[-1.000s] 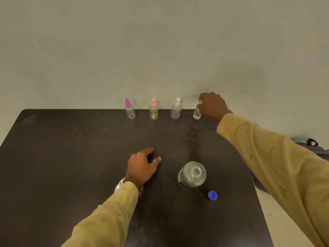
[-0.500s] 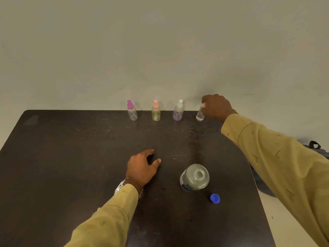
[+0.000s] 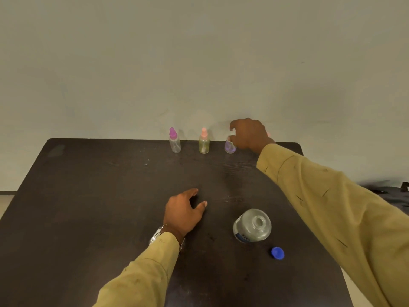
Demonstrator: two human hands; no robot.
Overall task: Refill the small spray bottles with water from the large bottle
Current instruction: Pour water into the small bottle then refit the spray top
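Since half a second ago the right hand [image 3: 250,135] has shifted left, from the far-right bottle to the purple-tinted spray bottle [image 3: 229,147]. Nearest me, the blue cap [image 3: 277,253] lies loose just right of the large bottle [image 3: 252,225], which stands uncapped. Left of it my left hand [image 3: 183,212] rests on the table [image 3: 88,207], fingers apart, empty. At the far edge: magenta-topped bottle [image 3: 174,141], orange-topped bottle [image 3: 203,141], then the purple one, right fingers curled over its top; grip uncertain.
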